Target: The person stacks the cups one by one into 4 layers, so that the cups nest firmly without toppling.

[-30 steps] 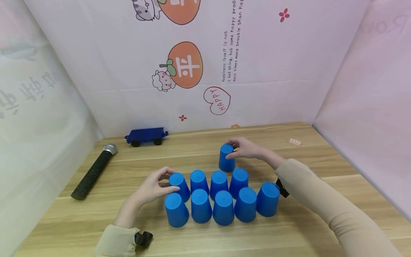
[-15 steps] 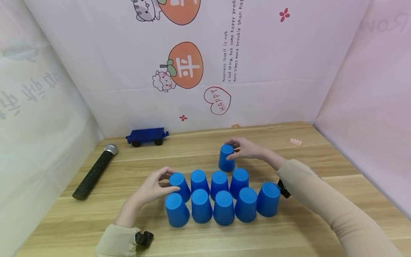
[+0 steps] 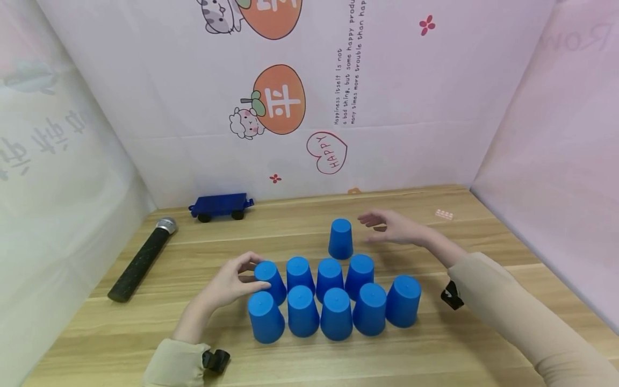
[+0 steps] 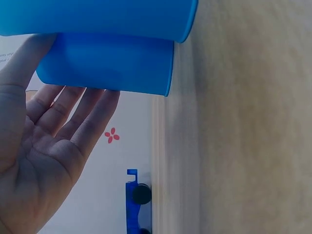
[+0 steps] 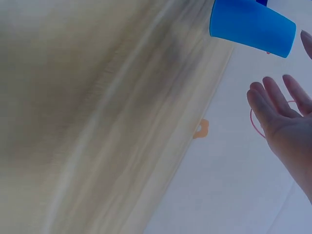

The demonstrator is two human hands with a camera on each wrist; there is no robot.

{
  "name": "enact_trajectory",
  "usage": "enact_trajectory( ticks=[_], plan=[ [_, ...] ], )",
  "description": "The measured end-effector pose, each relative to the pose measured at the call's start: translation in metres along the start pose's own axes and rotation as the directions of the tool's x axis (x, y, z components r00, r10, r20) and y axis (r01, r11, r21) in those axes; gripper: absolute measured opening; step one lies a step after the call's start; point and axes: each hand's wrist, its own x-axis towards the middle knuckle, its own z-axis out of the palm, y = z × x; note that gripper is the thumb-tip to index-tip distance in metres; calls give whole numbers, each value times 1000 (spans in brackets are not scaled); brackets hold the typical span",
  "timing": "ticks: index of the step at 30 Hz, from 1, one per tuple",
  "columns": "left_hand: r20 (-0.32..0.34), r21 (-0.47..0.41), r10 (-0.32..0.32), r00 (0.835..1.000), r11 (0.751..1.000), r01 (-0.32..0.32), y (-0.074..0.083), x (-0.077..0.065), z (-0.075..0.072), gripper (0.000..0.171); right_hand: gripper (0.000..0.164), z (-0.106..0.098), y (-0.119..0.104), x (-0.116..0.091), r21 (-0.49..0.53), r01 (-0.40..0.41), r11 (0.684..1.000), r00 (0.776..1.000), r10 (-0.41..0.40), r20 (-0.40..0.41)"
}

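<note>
Upside-down blue cups stand in two rows. My left hand (image 3: 227, 282) holds the leftmost cup (image 3: 268, 273) of the second row, thumb on the near side and fingers on the far side; in the left wrist view they also lie around this cup (image 4: 107, 63). A front-row cup (image 3: 267, 318) stands just before it. Behind the rows a single cup (image 3: 340, 241) stands upside down on the table. My right hand (image 3: 396, 228) is to its right, fingers loosely extended, apart from it. The right wrist view shows a gap between the right hand (image 5: 287, 122) and a blue cup (image 5: 253, 27).
A black microphone (image 3: 142, 260) with a silver head lies at the left of the wooden table (image 3: 193, 269). A dark blue toy wagon (image 3: 220, 205) stands by the back wall. A small pinkish studded piece (image 3: 444, 214) lies at the back right. Printed white sheets (image 3: 396, 107) enclose the table.
My right hand has let go of the single rear cup and drawn away to the right. That cup stays where it was. My left hand has not visibly moved.
</note>
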Motion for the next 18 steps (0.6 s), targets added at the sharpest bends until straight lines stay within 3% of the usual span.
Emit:
enact_trajectory(
  ticks=[9, 18],
  plan=[
    [9, -8, 24, 1000, 1000, -24, -1, 1, 0, 42, 50, 6, 8, -27, 116, -19, 993, 995, 8, 101],
    [-2, -3, 31, 1000, 1000, -31, 0, 0, -1, 42, 49, 13, 12, -38, 213, 13, 977, 975, -59, 213]
  ],
)
